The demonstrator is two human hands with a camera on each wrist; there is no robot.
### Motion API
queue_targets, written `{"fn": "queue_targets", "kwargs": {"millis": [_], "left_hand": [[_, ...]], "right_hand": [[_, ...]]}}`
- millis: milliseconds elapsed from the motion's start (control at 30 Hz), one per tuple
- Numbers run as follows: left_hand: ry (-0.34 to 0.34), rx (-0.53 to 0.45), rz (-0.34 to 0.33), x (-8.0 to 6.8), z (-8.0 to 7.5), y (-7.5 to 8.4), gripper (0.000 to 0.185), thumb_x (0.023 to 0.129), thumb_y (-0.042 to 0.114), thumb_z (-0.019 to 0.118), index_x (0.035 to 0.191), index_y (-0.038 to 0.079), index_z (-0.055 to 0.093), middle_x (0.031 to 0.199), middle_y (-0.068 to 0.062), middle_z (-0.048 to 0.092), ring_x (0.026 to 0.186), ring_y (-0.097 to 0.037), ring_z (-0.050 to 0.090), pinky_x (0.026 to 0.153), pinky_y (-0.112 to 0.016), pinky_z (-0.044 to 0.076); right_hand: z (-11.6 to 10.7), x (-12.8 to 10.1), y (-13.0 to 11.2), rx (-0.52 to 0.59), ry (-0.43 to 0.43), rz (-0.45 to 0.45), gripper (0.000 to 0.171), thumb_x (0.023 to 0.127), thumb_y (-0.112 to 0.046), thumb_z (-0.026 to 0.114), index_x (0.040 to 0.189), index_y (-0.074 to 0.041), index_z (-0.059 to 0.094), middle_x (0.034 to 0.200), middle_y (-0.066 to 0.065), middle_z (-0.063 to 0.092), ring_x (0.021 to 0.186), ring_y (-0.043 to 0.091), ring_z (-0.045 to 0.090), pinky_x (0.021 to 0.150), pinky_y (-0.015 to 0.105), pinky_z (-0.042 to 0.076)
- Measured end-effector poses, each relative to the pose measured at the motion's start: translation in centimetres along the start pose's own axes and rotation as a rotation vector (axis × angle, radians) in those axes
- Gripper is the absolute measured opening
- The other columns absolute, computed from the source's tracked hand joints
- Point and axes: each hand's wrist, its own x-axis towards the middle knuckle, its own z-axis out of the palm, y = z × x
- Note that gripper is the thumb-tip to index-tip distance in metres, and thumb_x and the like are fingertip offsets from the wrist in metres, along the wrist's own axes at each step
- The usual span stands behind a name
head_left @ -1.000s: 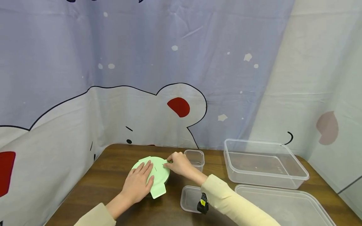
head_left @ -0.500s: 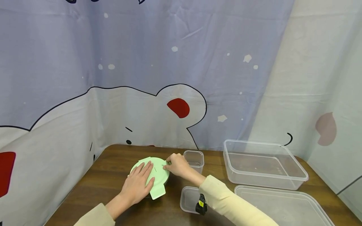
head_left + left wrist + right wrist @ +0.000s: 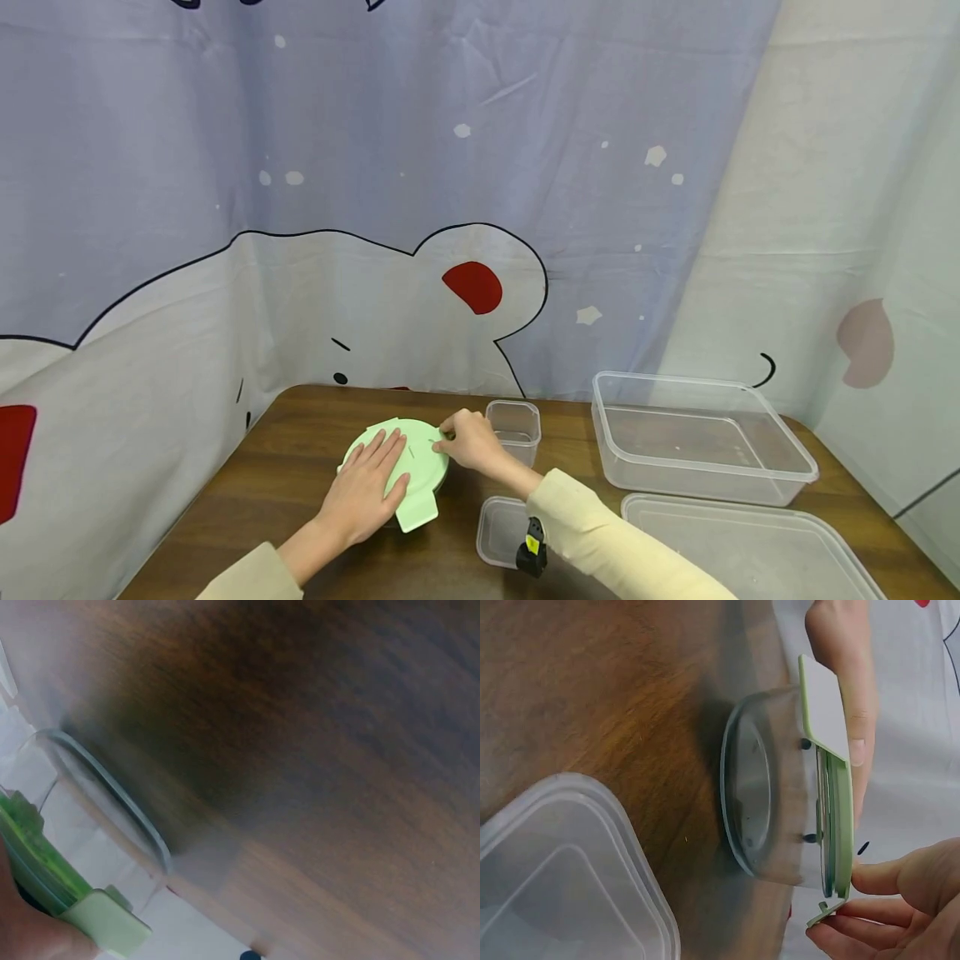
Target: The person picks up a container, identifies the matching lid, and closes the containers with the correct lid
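A round glass food container (image 3: 784, 787) with a light green snap lid (image 3: 426, 458) stands on the table, left of centre in the head view. My left hand (image 3: 362, 492) rests flat on the lid with its fingers straight. At the lid's far right edge, my right hand (image 3: 471, 442) pinches a side latch (image 3: 825, 915), thumb on the lid's rim and fingers against the flap. That flap sticks outward in the right wrist view. Another latch (image 3: 417, 510) juts out towards me. In the left wrist view a green latch (image 3: 109, 922) shows near the hand.
A small clear plastic box (image 3: 517, 421) stands behind my right hand, and its small lid (image 3: 498, 533) lies near my right forearm. At the right are a large clear bin (image 3: 705, 475) and a large flat lid (image 3: 750, 542). A patterned curtain (image 3: 375, 167) hangs behind the table.
Almost nothing differs. The right hand has closed in slightly on the latch at the lid's edge; the left hand stays on the lid.
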Motion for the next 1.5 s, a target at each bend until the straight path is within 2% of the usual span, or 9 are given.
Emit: {"fn": "queue_targets", "kwargs": {"millis": [133,367,667,733,833,933,1000,1167,1500], "left_hand": [[0.002,-0.002,0.000,-0.08,-0.02,0.05,0.053,0.095,0.032,0.050,0.140,0.002,0.048,0.147,-0.012,0.046,0.138,-0.033,0.040,0.113,-0.052,0.032],[0.007,-0.004,-0.001,-0.22,0.01,0.14,0.053,0.095,0.031,0.051,0.139,0.002,0.049,0.147,-0.012,0.047,0.138,-0.033,0.040,0.113,-0.052,0.032],[0.017,0.006,0.003,-0.07,0.19,0.11,0.053,0.095,0.032,0.051,0.139,0.003,0.049,0.147,-0.011,0.047,0.138,-0.032,0.040,0.113,-0.052,0.033],[0.021,0.007,0.006,0.03,0.20,0.12,0.053,0.095,0.032,0.051,0.139,0.003,0.049,0.147,-0.011,0.047,0.138,-0.032,0.040,0.112,-0.052,0.033],[0.020,0.005,0.009,0.09,0.21,0.11,0.053,0.095,0.031,0.051,0.139,0.003,0.049,0.147,-0.011,0.047,0.138,-0.033,0.040,0.112,-0.052,0.033],[0.020,0.007,0.008,0.04,0.19,0.04,0.053,0.094,0.031,0.052,0.139,0.003,0.050,0.146,-0.011,0.048,0.138,-0.033,0.041,0.112,-0.052,0.034],[0.022,0.009,0.010,-0.01,0.17,-0.01,0.053,0.094,0.031,0.052,0.138,0.003,0.050,0.146,-0.011,0.048,0.137,-0.033,0.041,0.112,-0.052,0.034],[0.027,0.011,0.024,-0.02,0.10,-0.09,0.052,0.094,0.031,0.052,0.138,0.002,0.051,0.145,-0.012,0.049,0.137,-0.034,0.041,0.112,-0.052,0.034],[0.041,0.002,0.012,-0.07,0.17,-0.01,0.052,0.093,0.030,0.053,0.137,0.003,0.051,0.145,-0.011,0.050,0.137,-0.034,0.042,0.111,-0.053,0.035]], "right_hand": [[0.15,0.04,0.12,0.044,0.000,0.066,0.026,0.076,-0.013,0.080,0.096,0.002,0.075,0.091,0.011,0.075,0.083,0.027,0.069,0.072,0.036,0.051],[0.20,0.01,0.20,0.112,-0.012,0.166,0.027,0.074,-0.014,0.082,0.096,0.000,0.076,0.092,0.010,0.075,0.093,0.034,0.062,0.086,0.050,0.048],[0.04,0.27,0.30,0.158,-0.007,0.202,0.025,0.072,-0.012,0.082,0.094,0.000,0.076,0.085,0.009,0.075,0.082,0.023,0.069,0.088,0.051,0.048],[0.03,0.42,0.40,0.173,-0.004,0.227,0.025,0.071,-0.012,0.083,0.093,-0.001,0.076,0.084,0.008,0.075,0.079,0.019,0.069,0.086,0.047,0.050],[0.08,0.55,0.55,0.218,-0.006,0.276,0.025,0.070,-0.011,0.084,0.092,-0.002,0.077,0.082,0.007,0.075,0.070,0.014,0.067,0.074,0.036,0.054],[0.27,0.57,0.68,0.277,-0.011,0.329,0.024,0.070,-0.011,0.084,0.091,-0.003,0.076,0.079,0.007,0.075,0.058,0.010,0.062,0.059,0.025,0.052],[0.39,0.51,0.70,0.301,-0.008,0.351,0.024,0.069,-0.011,0.084,0.091,-0.003,0.076,0.078,0.006,0.074,0.055,0.008,0.059,0.053,0.022,0.049],[0.51,0.41,0.67,0.313,0.007,0.363,0.023,0.069,-0.011,0.084,0.090,-0.004,0.076,0.077,0.006,0.074,0.057,0.008,0.058,0.053,0.020,0.048],[0.56,0.45,0.82,0.417,-0.008,0.381,0.024,0.071,-0.008,0.082,0.093,0.000,0.075,0.080,0.009,0.073,0.060,0.021,0.068,0.049,0.020,0.053]]}}
